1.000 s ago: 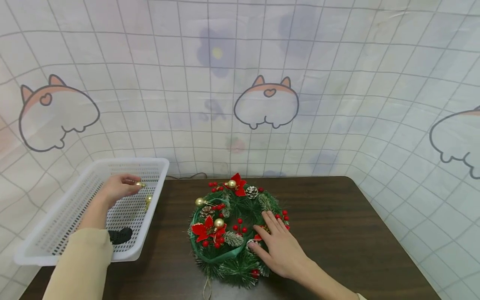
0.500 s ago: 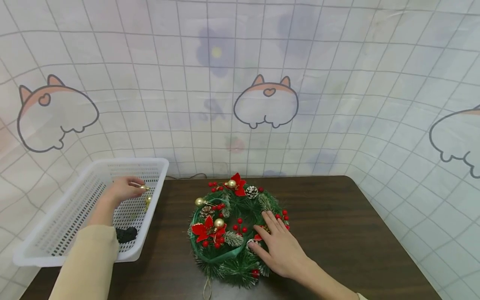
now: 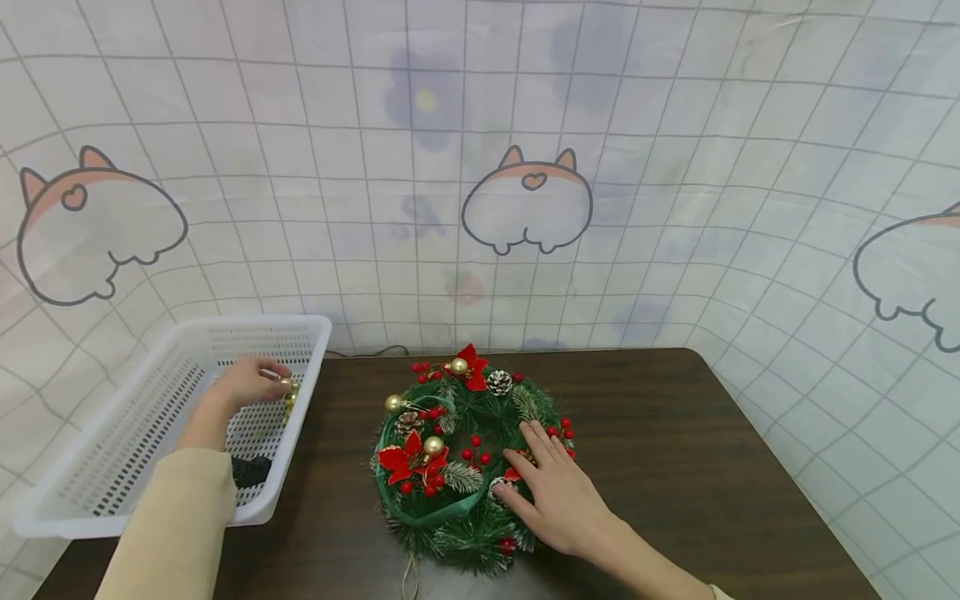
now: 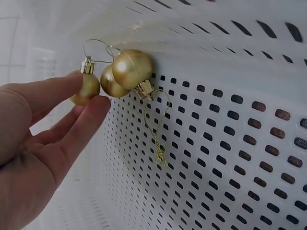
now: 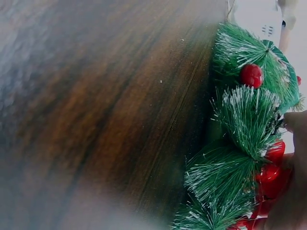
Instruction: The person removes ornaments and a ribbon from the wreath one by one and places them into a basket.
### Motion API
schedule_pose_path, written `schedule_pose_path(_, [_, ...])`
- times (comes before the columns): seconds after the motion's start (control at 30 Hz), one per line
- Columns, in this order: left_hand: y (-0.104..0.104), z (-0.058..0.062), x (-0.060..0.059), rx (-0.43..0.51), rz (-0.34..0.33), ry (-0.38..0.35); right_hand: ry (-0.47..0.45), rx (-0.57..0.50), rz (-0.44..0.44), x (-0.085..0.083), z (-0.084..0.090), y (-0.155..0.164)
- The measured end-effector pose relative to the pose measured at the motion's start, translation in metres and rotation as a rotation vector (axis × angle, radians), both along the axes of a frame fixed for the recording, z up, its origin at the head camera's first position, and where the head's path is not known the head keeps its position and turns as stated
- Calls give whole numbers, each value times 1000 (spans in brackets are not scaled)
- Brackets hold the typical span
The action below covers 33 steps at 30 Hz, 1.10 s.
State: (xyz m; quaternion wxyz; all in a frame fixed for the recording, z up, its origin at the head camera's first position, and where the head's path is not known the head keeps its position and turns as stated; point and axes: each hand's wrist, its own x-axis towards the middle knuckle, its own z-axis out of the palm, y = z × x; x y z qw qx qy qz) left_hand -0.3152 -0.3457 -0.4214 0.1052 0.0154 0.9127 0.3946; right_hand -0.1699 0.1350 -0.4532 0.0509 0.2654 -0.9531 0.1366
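Observation:
Between thumb and fingertips my left hand (image 3: 251,385) pinches a small gold bauble (image 4: 88,90) inside the white plastic basket (image 3: 52,508). Close beside it in the left wrist view, two more gold baubles, one in front (image 4: 133,69) and one partly behind (image 4: 112,81), lie by the perforated basket surface, with gold string loops on them. My right hand (image 3: 558,496) rests with spread fingers on the right side of a green wreath (image 3: 472,542), over a pinecone and red decoration. The wreath lies flat, bearing red poinsettias, berries, pinecones, gold baubles and a green ribbon.
A black item (image 3: 251,472) lies in the basket's near right corner, beside my left sleeve. The dark wooden table (image 3: 675,450) carries basket and wreath. A patterned cloth (image 3: 360,250) hangs behind and curves along both sides. A thin cord lies along the table's back edge.
My left hand, with the bauble pinched, has moved slightly right and down, closer to the other baubles in the basket. The right hand stays on the wreath. The head view has shifted slightly.

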Motion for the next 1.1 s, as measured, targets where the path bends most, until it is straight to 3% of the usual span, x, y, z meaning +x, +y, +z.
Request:
schedule_pose_path(0.23, [0, -4, 1, -9, -17, -20, -14, -11, 2, 1, 0, 0])
schedule_pose_path(0.43, [-1, -7, 1, -76, -25, -54, -15, -16, 2, 1, -1, 0])
schedule_pose_path(0.87, [-3, -7, 2, -90, -9, -84, -17, -22, 1, 2, -1, 1])
schedule_pose_path(1.1, [-2, -2, 1, -143, -4, -36, -11, -10, 2, 1, 1, 1])
